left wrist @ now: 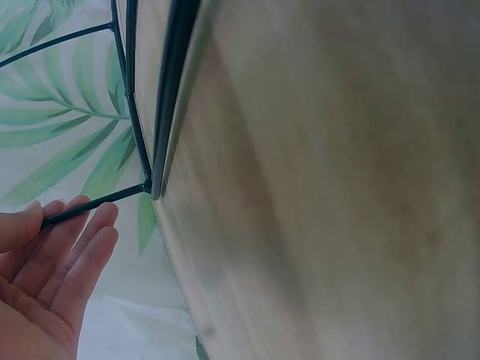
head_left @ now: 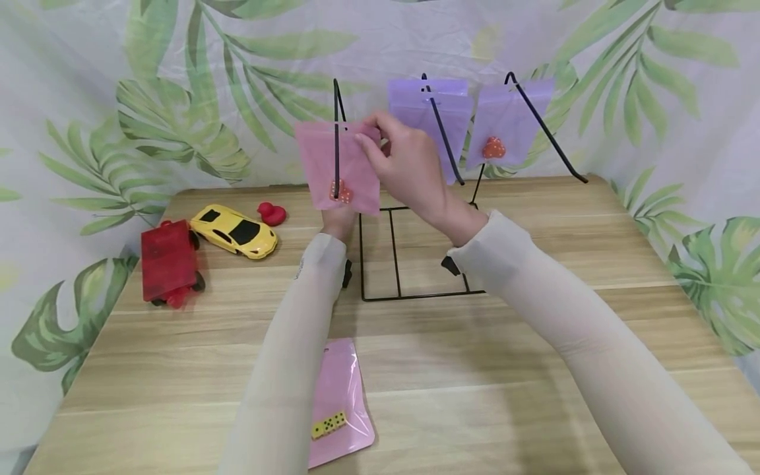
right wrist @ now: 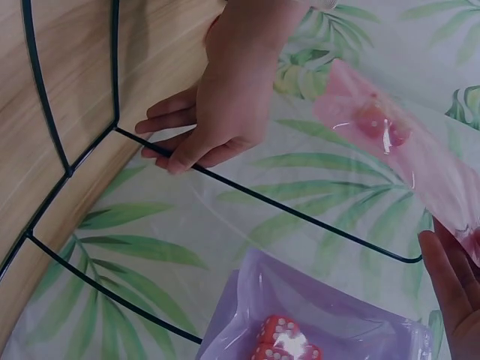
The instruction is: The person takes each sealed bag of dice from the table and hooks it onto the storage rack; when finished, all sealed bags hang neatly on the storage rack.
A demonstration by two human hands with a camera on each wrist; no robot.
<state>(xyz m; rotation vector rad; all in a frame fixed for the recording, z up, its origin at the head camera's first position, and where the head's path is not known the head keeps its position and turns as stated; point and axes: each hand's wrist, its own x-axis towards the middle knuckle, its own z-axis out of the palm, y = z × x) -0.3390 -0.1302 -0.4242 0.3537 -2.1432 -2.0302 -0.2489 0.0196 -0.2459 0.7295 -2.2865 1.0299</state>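
My right hand (head_left: 410,161) pinches the upper right corner of a pink zip bag (head_left: 311,152) with orange dice (head_left: 346,194) near its bottom. The left hook (head_left: 336,158) of a black wire rack (head_left: 394,254) crosses in front of this bag; I cannot tell whether it runs through the bag's hole. Lower down, behind the bag, my left hand (head_left: 340,223) holds the rack's left post. In the left wrist view, thumb and forefinger pinch that post (left wrist: 97,202) while the other fingers extend. The right wrist view shows the pink bag (right wrist: 367,120) and both hands.
Purple bags (head_left: 410,112) hang on the middle hook, and another purple bag (head_left: 510,112) with red-orange dice hangs on the right one. A pink bag (head_left: 341,382) with yellow dice lies in front. At left are a yellow toy car (head_left: 234,231), red toy vehicle (head_left: 169,260) and red duck (head_left: 272,214).
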